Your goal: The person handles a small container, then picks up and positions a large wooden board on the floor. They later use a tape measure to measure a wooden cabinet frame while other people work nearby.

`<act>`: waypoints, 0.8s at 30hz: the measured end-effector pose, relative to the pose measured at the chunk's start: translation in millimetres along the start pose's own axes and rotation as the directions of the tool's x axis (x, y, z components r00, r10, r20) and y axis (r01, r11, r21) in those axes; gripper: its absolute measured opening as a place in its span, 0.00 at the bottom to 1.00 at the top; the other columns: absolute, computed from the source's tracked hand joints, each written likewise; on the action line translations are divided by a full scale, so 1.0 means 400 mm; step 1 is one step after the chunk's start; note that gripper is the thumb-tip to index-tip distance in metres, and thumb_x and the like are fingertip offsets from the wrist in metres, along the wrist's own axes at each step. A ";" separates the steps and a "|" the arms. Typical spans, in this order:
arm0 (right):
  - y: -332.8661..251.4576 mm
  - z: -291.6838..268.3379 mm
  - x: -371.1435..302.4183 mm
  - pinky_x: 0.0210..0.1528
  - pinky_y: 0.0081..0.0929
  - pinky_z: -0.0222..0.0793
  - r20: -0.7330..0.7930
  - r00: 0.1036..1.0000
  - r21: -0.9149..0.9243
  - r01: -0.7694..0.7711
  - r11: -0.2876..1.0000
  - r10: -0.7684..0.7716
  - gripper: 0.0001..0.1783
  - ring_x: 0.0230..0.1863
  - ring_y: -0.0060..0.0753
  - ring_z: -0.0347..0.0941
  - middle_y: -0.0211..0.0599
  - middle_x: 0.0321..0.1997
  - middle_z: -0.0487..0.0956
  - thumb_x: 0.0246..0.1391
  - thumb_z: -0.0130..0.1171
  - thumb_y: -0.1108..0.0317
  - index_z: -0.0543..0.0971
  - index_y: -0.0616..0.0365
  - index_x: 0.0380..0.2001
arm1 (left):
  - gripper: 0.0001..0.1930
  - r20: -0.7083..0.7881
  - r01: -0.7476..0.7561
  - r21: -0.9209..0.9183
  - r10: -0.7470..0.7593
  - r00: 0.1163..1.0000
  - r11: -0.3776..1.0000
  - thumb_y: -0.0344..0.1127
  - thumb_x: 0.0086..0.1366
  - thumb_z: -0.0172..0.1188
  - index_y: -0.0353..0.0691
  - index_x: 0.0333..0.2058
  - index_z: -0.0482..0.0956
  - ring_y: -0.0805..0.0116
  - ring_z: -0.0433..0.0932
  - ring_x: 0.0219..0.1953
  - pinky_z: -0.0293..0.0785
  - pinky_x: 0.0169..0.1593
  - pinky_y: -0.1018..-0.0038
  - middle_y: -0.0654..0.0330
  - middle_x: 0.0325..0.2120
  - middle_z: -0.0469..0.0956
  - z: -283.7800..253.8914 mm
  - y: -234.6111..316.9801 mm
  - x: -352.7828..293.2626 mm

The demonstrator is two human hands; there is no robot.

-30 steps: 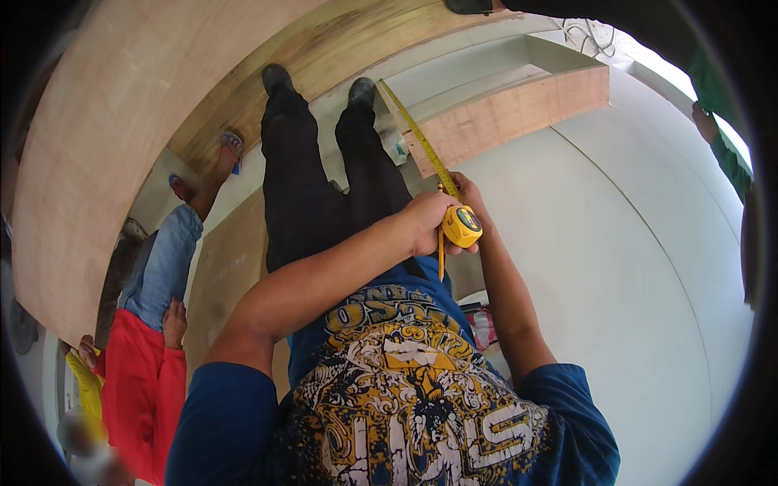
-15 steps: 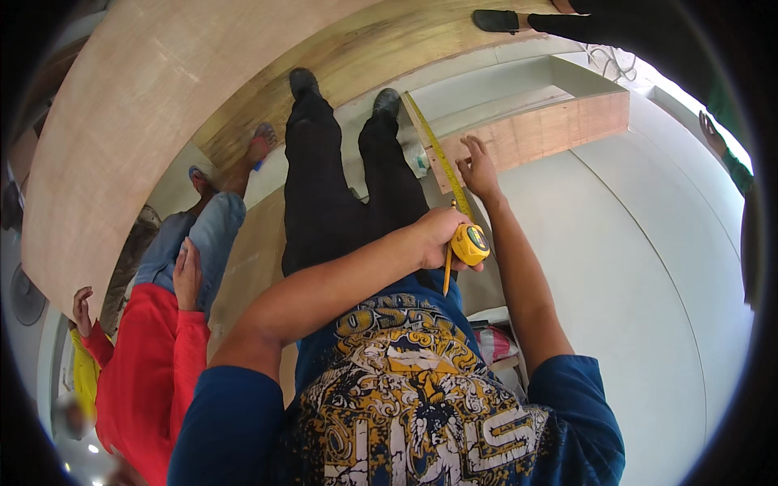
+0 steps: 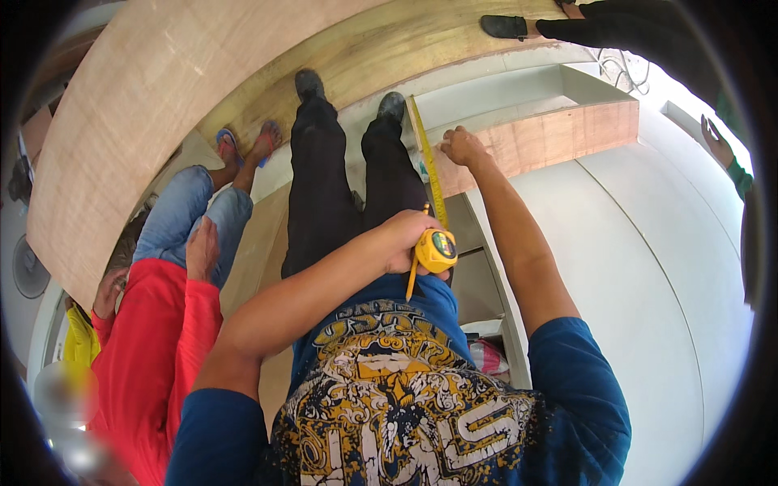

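Observation:
My left hand [image 3: 403, 240] is closed around a yellow tape measure [image 3: 436, 251], and a yellow pencil [image 3: 414, 271] is held in the same hand. From the case, the yellow blade [image 3: 432, 174] runs out straight away from me along the near end of a wooden box frame, reaching close to my right shoe. My right hand [image 3: 466, 147] is on the upper edge of the frame's plywood side [image 3: 559, 136], beside the blade. Its fingers are curled over that edge, their tips partly hidden.
At left a person in a red top [image 3: 150, 356] sits beside a large curved plywood sheet [image 3: 146, 113]. Another person's dark-clad leg [image 3: 600, 31] is at the top right. White panels [image 3: 640, 267] lie on my right. An open compartment [image 3: 478, 283] with items inside is below my right forearm.
My left hand has moved left with the tape measure and pencil. My right hand, open with fingers raised before, has come down and curled onto the plywood edge.

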State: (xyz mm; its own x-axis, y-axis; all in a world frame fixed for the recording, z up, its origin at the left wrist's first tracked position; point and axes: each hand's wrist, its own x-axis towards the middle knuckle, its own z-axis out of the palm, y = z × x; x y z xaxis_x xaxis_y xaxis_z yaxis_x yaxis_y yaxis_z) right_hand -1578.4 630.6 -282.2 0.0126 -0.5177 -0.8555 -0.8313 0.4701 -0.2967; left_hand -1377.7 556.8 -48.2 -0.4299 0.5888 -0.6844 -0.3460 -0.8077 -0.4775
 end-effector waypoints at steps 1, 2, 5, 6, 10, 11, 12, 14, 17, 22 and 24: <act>0.023 0.012 0.007 0.59 0.47 0.69 0.018 1.000 -0.025 0.013 1.000 -0.013 0.25 0.56 0.55 0.72 0.55 0.54 0.74 0.55 0.60 0.55 0.77 0.56 0.53 | 0.17 0.021 0.011 0.005 -0.012 1.000 1.000 0.39 0.69 0.48 0.29 0.41 0.75 0.43 0.83 0.25 0.75 0.19 0.62 0.40 0.29 0.81 -0.007 -0.005 0.002; 0.044 0.025 0.011 0.59 0.47 0.69 0.035 0.999 -0.050 0.026 0.998 -0.024 0.25 0.56 0.56 0.73 0.55 0.53 0.75 0.54 0.60 0.55 0.77 0.56 0.52 | 0.16 0.041 0.024 0.011 -0.024 0.999 1.000 0.39 0.69 0.48 0.29 0.41 0.75 0.43 0.83 0.25 0.76 0.20 0.62 0.40 0.29 0.81 -0.016 -0.009 -0.001; 0.076 0.035 0.025 0.58 0.47 0.69 0.085 0.995 -0.097 0.061 0.993 -0.052 0.25 0.57 0.54 0.72 0.54 0.54 0.75 0.56 0.57 0.53 0.78 0.57 0.52 | 0.18 0.011 0.002 -0.046 -0.001 1.000 0.999 0.41 0.70 0.46 0.29 0.39 0.76 0.45 0.83 0.27 0.82 0.28 0.60 0.40 0.30 0.81 -0.010 -0.017 -0.020; 0.075 0.023 0.020 0.59 0.47 0.69 0.140 0.990 -0.120 0.045 0.992 -0.028 0.25 0.59 0.53 0.72 0.54 0.58 0.73 0.59 0.53 0.53 0.77 0.58 0.53 | 0.18 0.012 0.001 -0.084 0.000 1.000 0.996 0.41 0.71 0.46 0.30 0.38 0.77 0.46 0.83 0.28 0.83 0.29 0.59 0.41 0.30 0.81 -0.001 -0.010 -0.024; 0.038 -0.030 -0.020 0.59 0.46 0.68 0.109 0.994 -0.071 -0.016 0.997 0.023 0.23 0.58 0.52 0.73 0.53 0.59 0.73 0.58 0.53 0.56 0.78 0.58 0.51 | 0.19 0.063 -0.010 -0.045 0.013 0.998 0.999 0.42 0.71 0.45 0.29 0.39 0.77 0.49 0.83 0.30 0.83 0.32 0.57 0.40 0.30 0.80 0.020 0.006 -0.057; 0.036 -0.035 -0.025 0.60 0.46 0.68 0.100 0.995 -0.070 -0.023 0.997 0.030 0.23 0.58 0.52 0.73 0.52 0.59 0.73 0.58 0.53 0.56 0.78 0.58 0.51 | 0.19 0.087 -0.021 -0.015 0.022 0.996 1.000 0.42 0.71 0.45 0.29 0.39 0.76 0.49 0.83 0.31 0.84 0.32 0.57 0.40 0.30 0.80 0.032 0.018 -0.056; 0.033 -0.033 -0.025 0.60 0.46 0.68 0.088 0.996 -0.070 -0.024 0.997 0.030 0.22 0.58 0.52 0.73 0.52 0.59 0.73 0.57 0.53 0.57 0.79 0.58 0.51 | 0.19 0.108 -0.037 0.013 0.036 0.993 0.999 0.42 0.71 0.45 0.29 0.39 0.76 0.49 0.83 0.31 0.84 0.32 0.56 0.40 0.30 0.80 0.040 0.026 -0.054; 0.025 -0.030 -0.024 0.59 0.46 0.68 0.059 0.997 -0.060 -0.038 0.997 0.041 0.21 0.57 0.53 0.73 0.53 0.58 0.73 0.56 0.53 0.59 0.79 0.58 0.50 | 0.18 0.152 -0.060 0.037 0.054 0.987 0.998 0.41 0.71 0.45 0.29 0.38 0.76 0.50 0.83 0.29 0.84 0.31 0.57 0.41 0.28 0.80 0.071 0.044 -0.046; 0.044 -0.048 -0.018 0.58 0.45 0.70 0.085 0.996 -0.019 -0.030 0.999 0.031 0.19 0.57 0.53 0.74 0.55 0.56 0.75 0.54 0.55 0.62 0.80 0.58 0.48 | 0.17 0.149 -0.068 0.084 0.055 0.987 0.994 0.40 0.71 0.46 0.29 0.38 0.75 0.50 0.82 0.27 0.83 0.29 0.57 0.41 0.27 0.80 0.115 0.062 -0.031; 0.110 0.054 -0.020 0.54 0.44 0.73 -0.307 0.951 0.216 0.113 0.970 -0.042 0.24 0.51 0.56 0.77 0.56 0.51 0.78 0.53 0.58 0.55 0.79 0.59 0.48 | 0.14 0.086 -0.070 0.225 0.052 0.995 0.972 0.37 0.67 0.51 0.28 0.35 0.76 0.52 0.83 0.28 0.83 0.27 0.56 0.46 0.27 0.79 0.157 0.080 -0.089; 0.085 0.047 -0.036 0.54 0.46 0.72 -0.335 0.938 0.663 0.166 0.730 0.092 0.24 0.50 0.56 0.76 0.55 0.53 0.77 0.59 0.54 0.53 0.76 0.60 0.50 | 0.13 0.068 -0.073 0.332 0.053 0.996 0.940 0.36 0.65 0.53 0.28 0.36 0.76 0.52 0.83 0.28 0.83 0.26 0.54 0.47 0.27 0.78 0.144 0.078 -0.104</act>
State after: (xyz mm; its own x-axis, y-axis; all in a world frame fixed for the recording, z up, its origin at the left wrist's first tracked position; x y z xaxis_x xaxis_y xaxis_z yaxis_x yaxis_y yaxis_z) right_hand -1596.3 667.3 -288.0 -0.2508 -0.6820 -0.6870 -0.2369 0.7313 -0.6395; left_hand -1418.5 508.8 -3.1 -0.5035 0.5458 -0.6698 -0.5708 -0.7921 -0.2163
